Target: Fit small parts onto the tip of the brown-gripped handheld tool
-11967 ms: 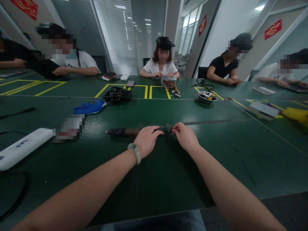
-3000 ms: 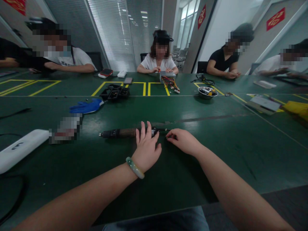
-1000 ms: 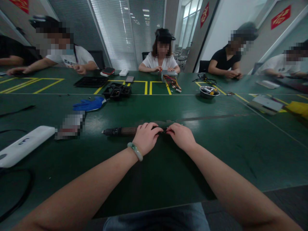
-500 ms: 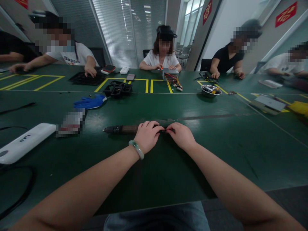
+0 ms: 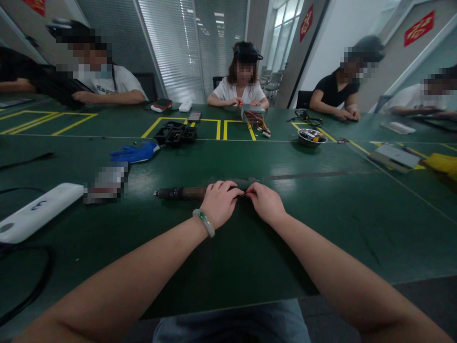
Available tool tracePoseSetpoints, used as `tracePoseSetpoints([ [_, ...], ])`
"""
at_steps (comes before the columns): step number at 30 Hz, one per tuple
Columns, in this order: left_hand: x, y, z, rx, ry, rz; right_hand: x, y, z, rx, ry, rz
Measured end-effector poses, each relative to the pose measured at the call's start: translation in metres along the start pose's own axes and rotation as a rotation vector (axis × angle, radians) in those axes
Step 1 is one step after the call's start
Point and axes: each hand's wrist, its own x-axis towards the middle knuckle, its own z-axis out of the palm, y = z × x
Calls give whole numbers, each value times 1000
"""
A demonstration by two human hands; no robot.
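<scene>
Both: L hand (image 5: 221, 202), R hand (image 5: 266, 202) on tool (image 5: 182, 193)

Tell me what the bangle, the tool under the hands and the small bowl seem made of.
Bangle: jade or glass, pale green, glossy, translucent. Tool: dark barrel, brownish middle, probably metal and plastic; unclear. Bowl: likely stainless steel, shiny grey rim.

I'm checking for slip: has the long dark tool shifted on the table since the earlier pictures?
No. The long dark tool still lies crosswise, its tip just as near the blue glove, left hand on it.
</scene>
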Motion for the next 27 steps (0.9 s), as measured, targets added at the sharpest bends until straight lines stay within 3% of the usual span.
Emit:
tracePoseSetpoints([
  [27,-3,5,1,-23,78,46,4,-1,7,-132,-48,-4],
])
